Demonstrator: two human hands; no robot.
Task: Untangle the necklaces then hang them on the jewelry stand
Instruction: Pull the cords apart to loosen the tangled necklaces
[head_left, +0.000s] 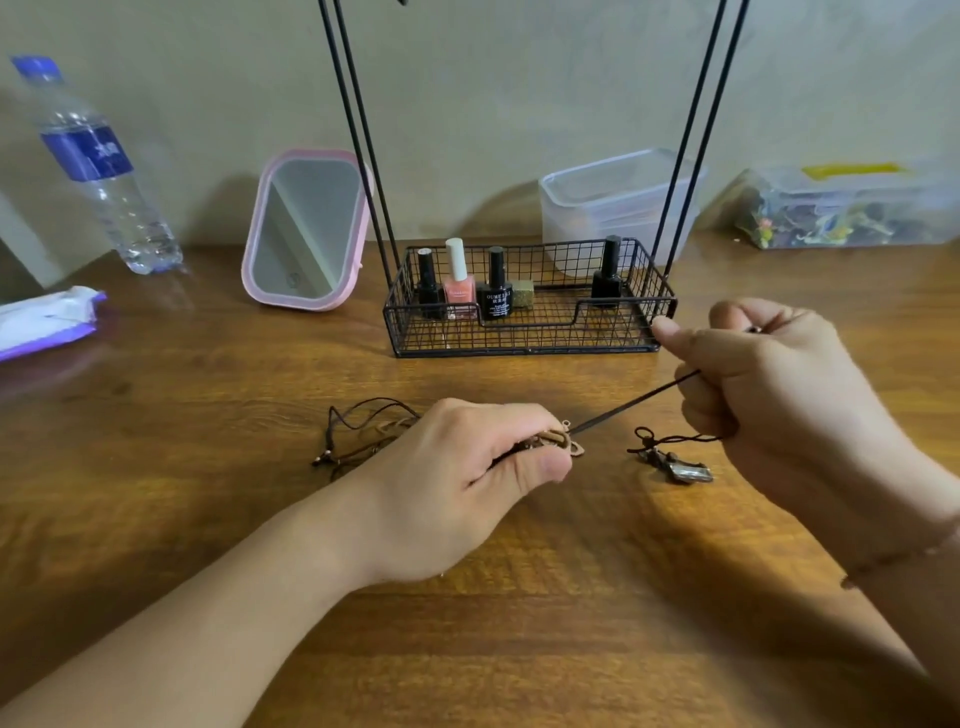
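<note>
— Between the two hands, at the table's centre, how will that dark cord (634, 402) handle?

— Thin, limp and light, I'd judge; pulled taut it looks like a rod. The left hand (467, 478) pinches a small brown pendant (550, 441) at one end, and the right hand (779, 379), at its 2 o'clock, is fisted round the other.

— And the rest?

— Loose loops (363, 426) trail on the table (519, 623) at the left hand's 9 o'clock. A metal pendant (685, 467) lies below the right fist. Best grasped near the knots, gently; hard tugs would tighten them.

— The stand?

— At 12 o'clock, the jewelry stand (524, 332), nail polish bottles (460, 280) in its basket. Its top is out of view.
</note>
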